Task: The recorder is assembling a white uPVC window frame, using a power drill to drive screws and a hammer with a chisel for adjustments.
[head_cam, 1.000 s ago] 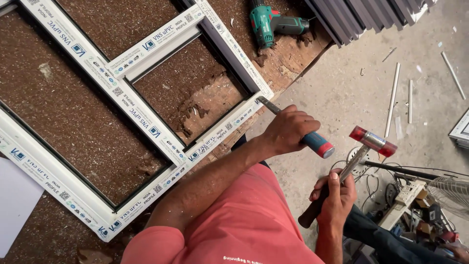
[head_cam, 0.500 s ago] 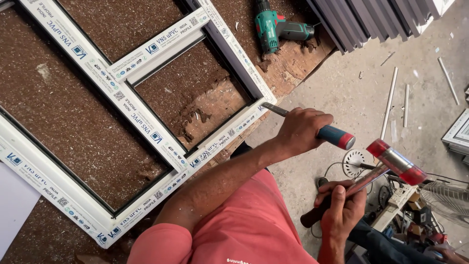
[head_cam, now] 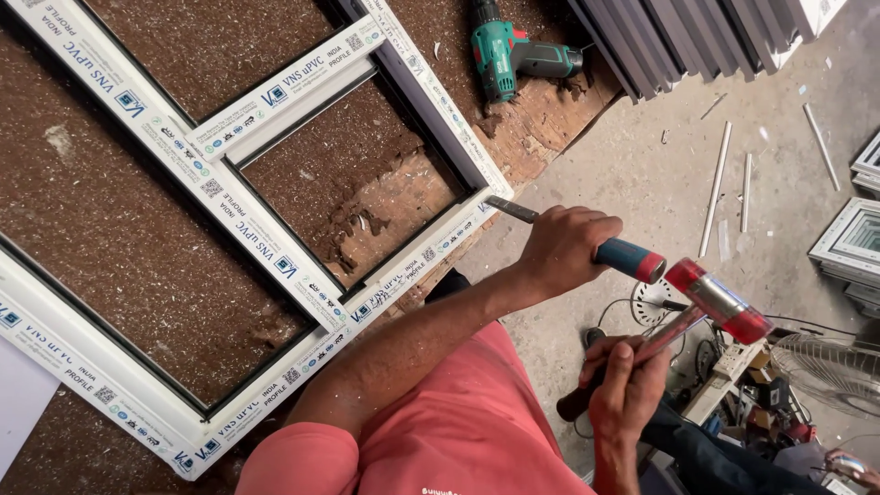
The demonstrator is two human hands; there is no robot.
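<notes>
My left hand [head_cam: 564, 246] grips a chisel with a blue and red handle [head_cam: 628, 258]. Its metal blade [head_cam: 510, 209] rests against the outer corner of a white plastic window frame [head_cam: 229, 215] lying on a brown worktable. My right hand [head_cam: 625, 392] holds the dark grip of a mallet with a red-capped head [head_cam: 720, 301]. The mallet head hovers just right of the chisel's handle end, a short gap apart. My pink sleeve and forearm cross the lower middle.
A green cordless drill [head_cam: 510, 53] lies on the table's worn far corner. Grey profile lengths [head_cam: 678, 32] are stacked at the top right. Thin white strips [head_cam: 717, 183], frame offcuts [head_cam: 857, 240], a fan guard [head_cam: 830, 367] and cables litter the concrete floor.
The mallet head swung down and right away from the chisel, and now sits a little closer to the handle end. My left hand keeps the chisel at the frame corner.
</notes>
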